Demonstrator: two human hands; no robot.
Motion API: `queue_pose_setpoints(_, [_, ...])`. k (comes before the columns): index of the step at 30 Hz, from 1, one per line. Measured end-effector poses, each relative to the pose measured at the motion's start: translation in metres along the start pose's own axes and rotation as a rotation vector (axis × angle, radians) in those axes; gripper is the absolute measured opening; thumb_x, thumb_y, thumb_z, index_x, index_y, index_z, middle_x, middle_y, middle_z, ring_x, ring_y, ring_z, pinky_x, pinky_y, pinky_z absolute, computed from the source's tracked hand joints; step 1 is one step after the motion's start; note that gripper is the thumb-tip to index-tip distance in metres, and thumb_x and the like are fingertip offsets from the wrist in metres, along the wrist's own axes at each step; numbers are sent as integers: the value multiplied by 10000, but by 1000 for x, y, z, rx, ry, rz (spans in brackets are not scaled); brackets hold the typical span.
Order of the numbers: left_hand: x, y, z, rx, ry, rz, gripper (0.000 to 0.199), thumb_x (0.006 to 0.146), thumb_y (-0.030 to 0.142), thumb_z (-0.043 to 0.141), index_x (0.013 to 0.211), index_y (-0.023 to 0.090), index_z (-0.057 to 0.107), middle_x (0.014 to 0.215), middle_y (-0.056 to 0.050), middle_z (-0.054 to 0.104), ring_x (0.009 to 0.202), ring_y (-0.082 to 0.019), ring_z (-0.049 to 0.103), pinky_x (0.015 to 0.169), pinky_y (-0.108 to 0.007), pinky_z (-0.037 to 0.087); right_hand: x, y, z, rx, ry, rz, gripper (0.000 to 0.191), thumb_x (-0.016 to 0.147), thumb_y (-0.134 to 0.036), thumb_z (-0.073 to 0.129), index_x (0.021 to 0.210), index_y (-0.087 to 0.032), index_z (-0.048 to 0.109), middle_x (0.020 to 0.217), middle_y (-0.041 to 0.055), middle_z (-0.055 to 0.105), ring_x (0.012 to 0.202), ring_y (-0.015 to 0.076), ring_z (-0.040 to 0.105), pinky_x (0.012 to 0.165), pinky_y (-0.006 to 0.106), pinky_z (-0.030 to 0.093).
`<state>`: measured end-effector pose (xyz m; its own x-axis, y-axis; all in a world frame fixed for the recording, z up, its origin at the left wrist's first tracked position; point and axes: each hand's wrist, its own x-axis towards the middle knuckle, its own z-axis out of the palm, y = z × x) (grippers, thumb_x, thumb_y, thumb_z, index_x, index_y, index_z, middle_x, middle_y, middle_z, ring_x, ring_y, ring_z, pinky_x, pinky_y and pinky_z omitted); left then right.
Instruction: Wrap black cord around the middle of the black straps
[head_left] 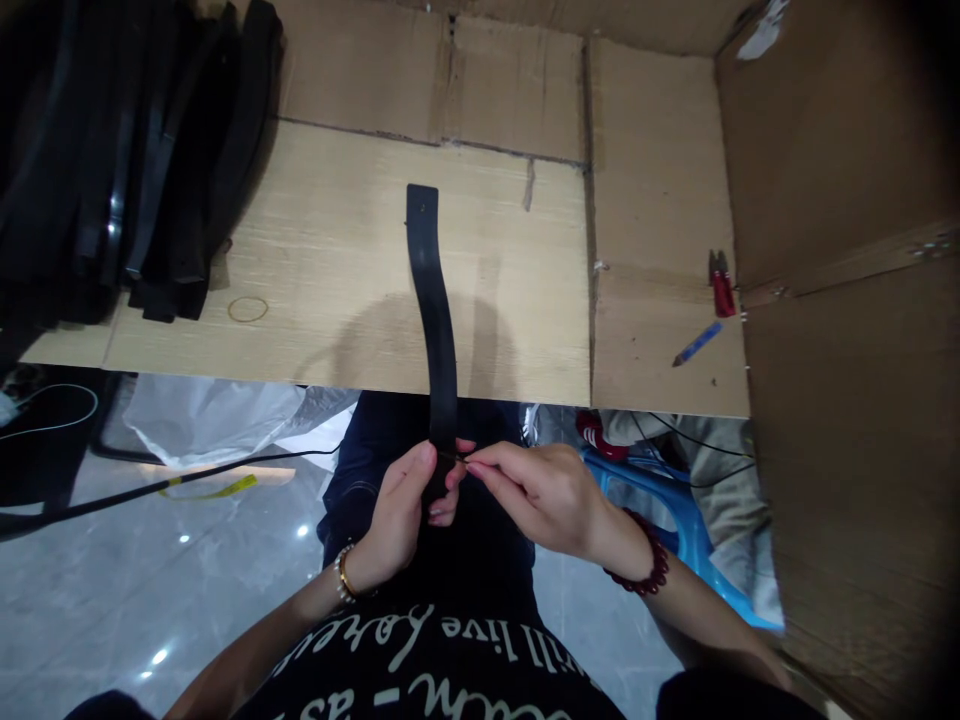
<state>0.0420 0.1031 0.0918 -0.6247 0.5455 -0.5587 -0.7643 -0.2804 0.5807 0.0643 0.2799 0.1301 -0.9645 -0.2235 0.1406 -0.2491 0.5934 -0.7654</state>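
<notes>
Black strap (431,300) lies along the wooden desk (510,280) with its long axis pointing straight away from you, slightly wavy, its far end flat on the board. Its near end hangs past the desk edge into your left hand (401,505), which is closed around it. Your right hand (536,490) comes in from the side in a narrow pinch, holding a thin strand (455,456) against the strap's edge; it is too fine to tell thread from wire. The left hand is the one under the strap, the right just beside it. Farther out on the desk sit a pile of black straps (172,170), a thin ring (248,309), a red-handled tool (722,290) and a blue pen (697,344).
</notes>
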Motion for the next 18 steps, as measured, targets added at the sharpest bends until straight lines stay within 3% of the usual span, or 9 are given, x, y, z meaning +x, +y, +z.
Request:
queue_pose_setpoints(5, [1, 1, -2, -62, -34, -2, 339, 945, 440, 502, 1101, 162, 616, 692, 25, 476, 454, -36, 344, 409, -160, 218, -1, 7, -2, 57, 0, 11, 168, 980, -197, 507, 926, -152, 660, 604, -36, 666, 395, 47, 471, 418, 188, 336])
queue_pose_setpoints(12, [8, 2, -6, -119, -129, -57, 358, 971, 422, 439, 1089, 146, 633, 700, 18, 480, 446, -32, 351, 403, -155, 233, 0, 24, -7, 128, -46, 94, 165, 956, -236, 567, 871, -147, 677, 471, -95, 403, 397, 40, 346, 416, 193, 253])
queue_pose_setpoints(18, [8, 2, -7, -103, -179, -32, 389, 946, 501, 466, 1060, 160, 614, 680, 32, 474, 411, -26, 327, 368, -145, 236, 2, 30, -8, 215, -109, 131, 195, 954, -279, 566, 877, -152, 692, 456, -103, 338, 390, 43, 302, 404, 196, 218])
